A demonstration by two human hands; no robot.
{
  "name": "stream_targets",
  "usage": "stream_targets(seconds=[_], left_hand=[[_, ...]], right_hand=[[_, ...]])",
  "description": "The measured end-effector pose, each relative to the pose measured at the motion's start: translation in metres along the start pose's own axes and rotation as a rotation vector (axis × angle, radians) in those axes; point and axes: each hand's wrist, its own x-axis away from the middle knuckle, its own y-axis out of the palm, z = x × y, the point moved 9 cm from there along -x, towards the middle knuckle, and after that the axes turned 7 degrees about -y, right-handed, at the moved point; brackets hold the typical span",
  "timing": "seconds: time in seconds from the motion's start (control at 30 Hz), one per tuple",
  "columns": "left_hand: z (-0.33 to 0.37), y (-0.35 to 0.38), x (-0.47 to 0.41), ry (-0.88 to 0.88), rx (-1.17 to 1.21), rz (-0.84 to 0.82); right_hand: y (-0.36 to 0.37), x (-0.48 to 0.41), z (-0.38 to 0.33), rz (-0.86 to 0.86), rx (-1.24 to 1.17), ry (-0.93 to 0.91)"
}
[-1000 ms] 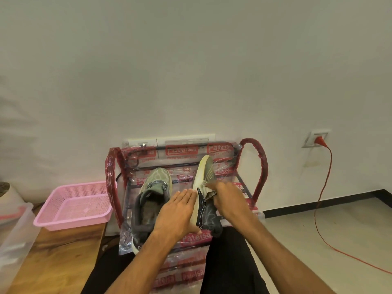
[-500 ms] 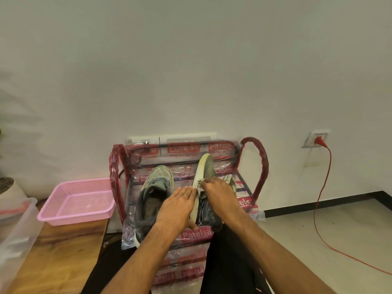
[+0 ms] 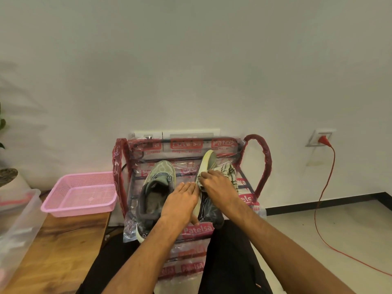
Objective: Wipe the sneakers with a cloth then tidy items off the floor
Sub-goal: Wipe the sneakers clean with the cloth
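Two olive-green sneakers lie on the top shelf of a red plastic-wrapped rack [image 3: 263, 164]. The left sneaker [image 3: 158, 187] sits upright with its opening up. The right sneaker [image 3: 209, 161] is tipped on its side, pale sole edge facing left. My left hand [image 3: 180, 202] rests on that sole with straight fingers, steadying the shoe. My right hand [image 3: 216, 185] grips a pale checked cloth [image 3: 228, 172] and presses it against the sneaker's upper near the toe. The heel of the right sneaker is partly hidden by my hands.
A pink mesh basket [image 3: 80, 194] stands on a wooden bench [image 3: 57, 247] at the left, beside a clear plastic tub [image 3: 19, 225]. A red cable [image 3: 322, 198] runs from a wall socket [image 3: 321, 137] down across the tiled floor at right. My dark-trousered legs fill the foreground.
My right hand has slid the cloth up the tipped sneaker toward the toe, and more of the cloth now shows. My left hand has shifted slightly forward along the sole.
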Motion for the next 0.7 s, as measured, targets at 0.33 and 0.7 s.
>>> stream_targets(seconds=[0.33, 0.7], left_hand=[[0.005, 0.001, -0.001, 0.012, 0.04, 0.018], [0.002, 0.002, -0.001, -0.004, 0.048, 0.01]], right_hand=[[-0.015, 0.057, -0.015, -0.024, -0.123, -0.024], [-0.008, 0.053, -0.003, 0.047, -0.194, 0.204]])
